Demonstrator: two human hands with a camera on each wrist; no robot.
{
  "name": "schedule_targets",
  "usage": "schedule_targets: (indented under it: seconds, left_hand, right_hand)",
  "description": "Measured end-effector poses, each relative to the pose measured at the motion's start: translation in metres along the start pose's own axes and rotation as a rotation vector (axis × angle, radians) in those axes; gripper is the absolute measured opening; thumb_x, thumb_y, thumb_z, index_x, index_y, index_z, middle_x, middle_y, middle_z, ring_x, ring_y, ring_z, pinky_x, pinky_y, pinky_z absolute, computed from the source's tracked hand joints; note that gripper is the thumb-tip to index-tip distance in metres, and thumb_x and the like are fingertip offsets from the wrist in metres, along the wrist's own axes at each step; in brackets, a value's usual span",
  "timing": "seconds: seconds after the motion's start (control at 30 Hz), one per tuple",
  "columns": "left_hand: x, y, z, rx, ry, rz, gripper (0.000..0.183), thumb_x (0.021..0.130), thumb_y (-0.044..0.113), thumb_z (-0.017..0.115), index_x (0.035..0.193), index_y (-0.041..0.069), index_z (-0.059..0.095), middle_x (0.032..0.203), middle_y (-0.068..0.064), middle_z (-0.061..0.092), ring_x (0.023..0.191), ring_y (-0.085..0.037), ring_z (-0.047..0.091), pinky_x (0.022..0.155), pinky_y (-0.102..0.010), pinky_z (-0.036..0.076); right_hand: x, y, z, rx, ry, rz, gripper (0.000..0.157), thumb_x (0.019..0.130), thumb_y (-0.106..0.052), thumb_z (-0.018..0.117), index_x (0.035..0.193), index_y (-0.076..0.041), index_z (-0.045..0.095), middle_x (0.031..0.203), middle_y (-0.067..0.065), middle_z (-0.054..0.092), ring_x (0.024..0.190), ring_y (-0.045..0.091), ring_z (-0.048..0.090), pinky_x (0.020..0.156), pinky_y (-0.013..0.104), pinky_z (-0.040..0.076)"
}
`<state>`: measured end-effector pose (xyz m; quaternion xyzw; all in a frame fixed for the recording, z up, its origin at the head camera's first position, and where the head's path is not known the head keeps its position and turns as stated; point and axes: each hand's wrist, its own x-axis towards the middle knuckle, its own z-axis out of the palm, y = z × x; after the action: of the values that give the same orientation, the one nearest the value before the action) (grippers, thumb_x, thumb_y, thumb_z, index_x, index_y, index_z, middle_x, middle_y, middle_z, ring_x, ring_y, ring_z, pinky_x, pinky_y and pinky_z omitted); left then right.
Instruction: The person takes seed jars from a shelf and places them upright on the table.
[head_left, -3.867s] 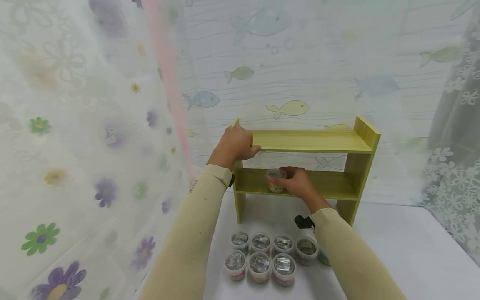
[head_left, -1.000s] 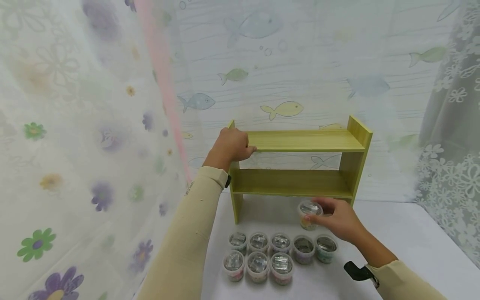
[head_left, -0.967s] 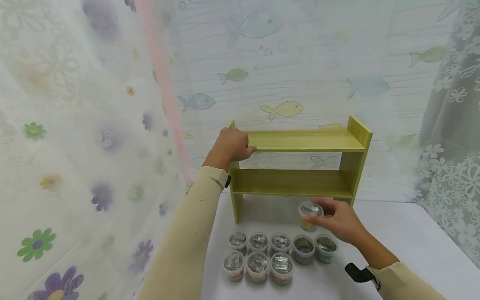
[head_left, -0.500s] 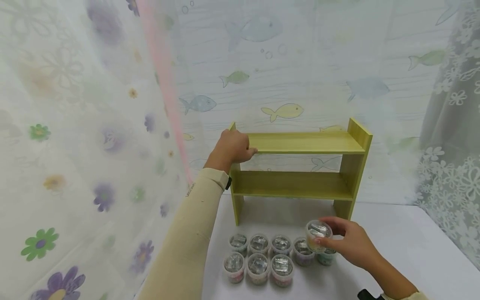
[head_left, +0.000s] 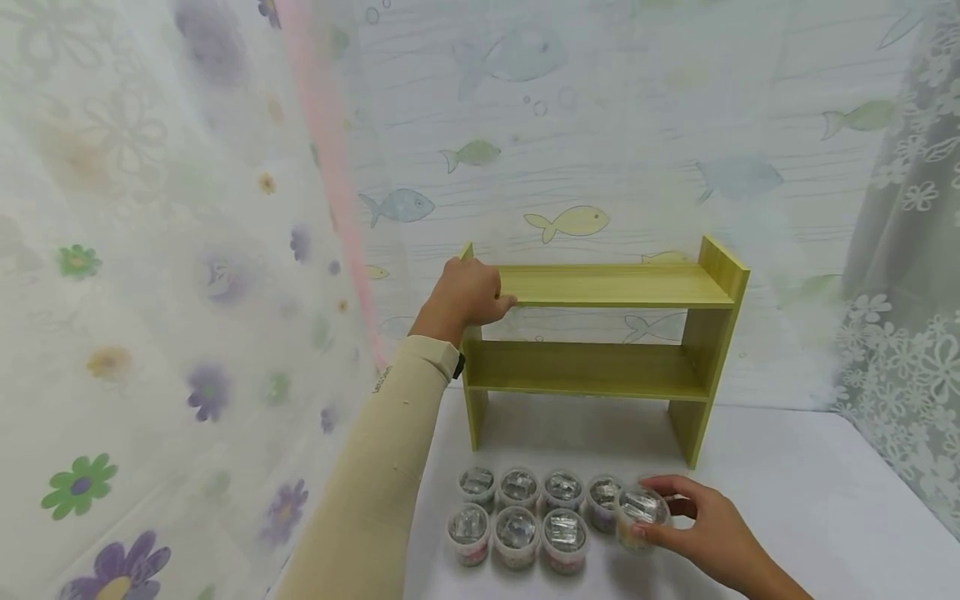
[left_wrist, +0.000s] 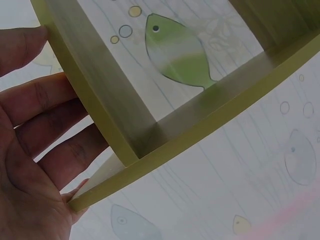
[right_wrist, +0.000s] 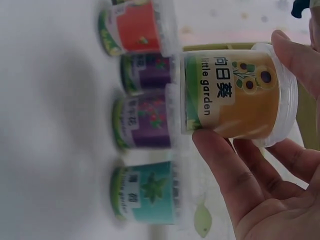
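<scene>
My left hand (head_left: 467,293) grips the top left corner of a yellow-green wooden shelf (head_left: 600,371), thumb on the front edge of the upper board. In the left wrist view, its fingers (left_wrist: 75,155) reach around the board's edge. My right hand (head_left: 712,533) holds a small plastic planting cup (right_wrist: 240,95) between thumb and fingers. It has a clear lid and an orange "little garden" label with sunflowers. This cup is at the right end of the cups on the table, hiding the teal cup (right_wrist: 150,192) in the head view.
In front of the shelf, several similar lidded cups stand in two rows, among them a front-row cup (head_left: 566,533) and a purple one (right_wrist: 145,117). The white-covered tabletop (head_left: 795,467) extends right of the shelf. Patterned curtains (head_left: 570,125) hang behind and at the left.
My right hand has taken the sunflower cup from the shelf's lower board and brought it down and right, toward the right end of the cups. My left hand stays on the shelf corner.
</scene>
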<state>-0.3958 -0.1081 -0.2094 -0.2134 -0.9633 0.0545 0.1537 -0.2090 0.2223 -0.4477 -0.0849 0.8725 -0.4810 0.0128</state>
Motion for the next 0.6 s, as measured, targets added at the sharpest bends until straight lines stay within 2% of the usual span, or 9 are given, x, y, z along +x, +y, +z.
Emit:
schedule_targets:
  seconds: [0.2, 0.37, 0.5, 0.6]
  left_hand:
    - [0.001, 0.001, -0.001, -0.001, 0.003, -0.002, 0.061, 0.103, 0.050, 0.058, 0.056, 0.017, 0.038, 0.051, 0.005, 0.027, 0.051, -0.014, 0.028, 0.077, -0.039, 0.036]
    - [-0.002, 0.002, -0.002, 0.004, -0.007, -0.008, 0.062, 0.103, 0.050, 0.058, 0.055, 0.017, 0.037, 0.052, 0.005, 0.026, 0.051, -0.014, 0.027, 0.077, -0.039, 0.037]
    - [-0.002, 0.002, -0.001, 0.021, 0.008, -0.001, 0.063, 0.103, 0.050, 0.058, 0.054, 0.017, 0.036, 0.052, 0.005, 0.025, 0.051, -0.014, 0.026, 0.076, -0.039, 0.039]
    - [-0.002, 0.002, 0.000, 0.033, 0.018, 0.001, 0.063, 0.103, 0.051, 0.058, 0.054, 0.018, 0.036, 0.051, 0.005, 0.025, 0.051, -0.014, 0.026, 0.076, -0.040, 0.040]
  right_hand:
    - [-0.006, 0.010, 0.012, 0.024, -0.054, 0.040, 0.064, 0.078, -0.035, 0.092, 0.131, -0.011, 0.066, 0.136, 0.014, 0.064, 0.106, 0.021, 0.070, 0.075, 0.024, 0.058]
    - [-0.010, 0.020, 0.025, -0.001, -0.091, 0.008, 0.063, 0.078, -0.037, 0.091, 0.130, -0.011, 0.066, 0.127, 0.009, 0.067, 0.102, 0.016, 0.069, 0.074, 0.023, 0.057]
    - [-0.011, 0.026, 0.034, -0.007, -0.082, -0.049, 0.061, 0.078, -0.037, 0.092, 0.128, -0.013, 0.066, 0.120, 0.006, 0.069, 0.096, 0.008, 0.069, 0.075, 0.024, 0.057]
    - [-0.011, 0.029, 0.039, -0.006, -0.089, -0.072, 0.061, 0.078, -0.036, 0.091, 0.128, -0.013, 0.066, 0.119, 0.006, 0.069, 0.096, 0.008, 0.070, 0.076, 0.025, 0.057]
